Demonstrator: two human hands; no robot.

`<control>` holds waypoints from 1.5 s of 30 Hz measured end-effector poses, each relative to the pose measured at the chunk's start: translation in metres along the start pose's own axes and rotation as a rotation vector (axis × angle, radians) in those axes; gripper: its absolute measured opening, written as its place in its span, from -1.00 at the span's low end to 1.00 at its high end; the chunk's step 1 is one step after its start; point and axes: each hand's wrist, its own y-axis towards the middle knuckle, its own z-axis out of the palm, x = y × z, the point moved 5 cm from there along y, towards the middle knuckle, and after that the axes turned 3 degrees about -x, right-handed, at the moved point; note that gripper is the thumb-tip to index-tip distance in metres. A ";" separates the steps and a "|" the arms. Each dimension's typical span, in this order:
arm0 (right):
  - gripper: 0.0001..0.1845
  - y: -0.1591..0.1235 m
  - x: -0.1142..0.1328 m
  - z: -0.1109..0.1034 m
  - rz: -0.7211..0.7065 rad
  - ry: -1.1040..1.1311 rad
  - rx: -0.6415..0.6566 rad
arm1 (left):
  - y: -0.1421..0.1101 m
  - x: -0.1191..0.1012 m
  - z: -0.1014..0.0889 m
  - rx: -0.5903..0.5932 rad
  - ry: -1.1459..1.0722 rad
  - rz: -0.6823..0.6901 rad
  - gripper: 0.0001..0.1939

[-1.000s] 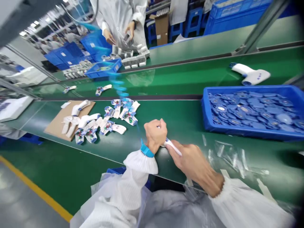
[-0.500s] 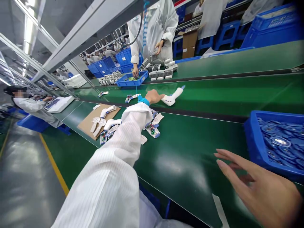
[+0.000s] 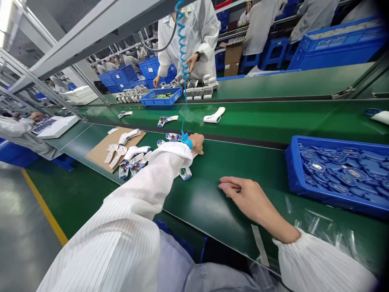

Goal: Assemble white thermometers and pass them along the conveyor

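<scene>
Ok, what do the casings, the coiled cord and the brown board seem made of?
Casings: probably hard plastic, smooth and white, with moulded curves. Cord: likely smooth flexible plastic, bright blue, holding its coils. Board: looks like cardboard, matte, tan and flat.

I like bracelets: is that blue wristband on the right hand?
No, the blue wristband is around the wrist of the left hand.

Before me, open white pistol-grip housings (image 3: 172, 137) lie clustered right of the cardboard sheet (image 3: 100, 152). Their circuit boards (image 3: 136, 167) show; some are partly hidden.
</scene>
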 end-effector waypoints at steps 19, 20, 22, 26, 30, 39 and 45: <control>-0.47 -0.051 -0.040 -0.031 0.190 0.549 -0.353 | -0.231 -0.050 0.125 0.008 -0.986 -0.013 -0.78; -0.49 -0.059 -0.045 -0.044 0.177 0.393 -0.318 | -0.236 -0.056 0.123 -0.027 -0.909 0.040 -0.83; -0.51 -0.075 -0.050 -0.067 0.107 0.104 -0.250 | -0.236 -0.067 0.107 -0.168 -0.767 0.150 -0.80; -0.53 -0.103 -0.047 -0.090 -0.058 -0.160 -0.222 | -0.215 -0.094 0.089 -0.197 -0.691 0.361 -0.50; -0.57 -0.120 -0.047 -0.099 -0.186 -0.189 -0.263 | -0.203 -0.116 0.108 0.147 -0.797 0.407 -0.78; -0.67 -0.127 -0.007 -0.110 -0.464 -0.538 -0.591 | -0.222 -0.139 0.115 0.111 -0.750 0.530 -0.84; -0.63 -0.133 -0.037 -0.135 -0.253 -0.538 -0.726 | -0.196 -0.107 0.120 -0.001 -0.857 0.189 -0.84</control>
